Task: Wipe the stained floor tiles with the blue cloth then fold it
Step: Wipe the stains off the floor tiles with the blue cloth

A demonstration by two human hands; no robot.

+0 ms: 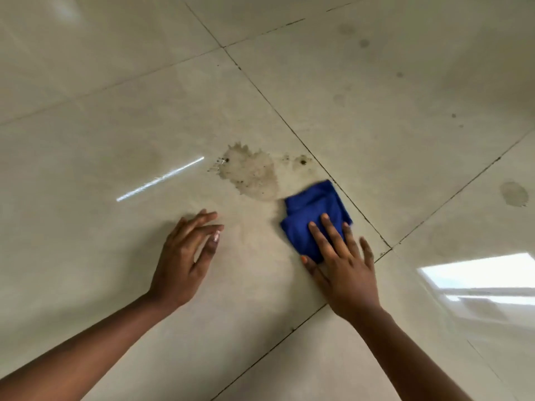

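So the blue cloth is a soft, light rag, already bunched into a rough folded wad, lying on the big middle floor tile close to that tile's right-hand grout line and not far from the corner where four tiles meet. The right hand lies flat on its near half, fingers straight and spread, pressing it down rather than grabbing it. That seems the way to work it, I'd say: palm and fingers on top, since a floppy cloth like this would just crumple or unfold if dragged by an edge. The tiles look glossy, so I'd guess it slides easily, maybe too easily without some weight on it. For folding later, pinching two corners would make sense.

The left hand holds nothing, fingers loosely extended near the floor, a bit to the left of the cloth. Can't tell whether it's actually touching the tile.

The main brown stain sits just beyond the cloth's far-left corner, nearly touching it, with a few small dark specks beside it toward the grout line. There's another ring-shaped mark on the tile off to the right, plus faint spots farther away.

Hard to make out: how many layers the cloth has, whether it's damp, and the cloth's near edge under the hand. Glare streaks hide bits of the floor too.
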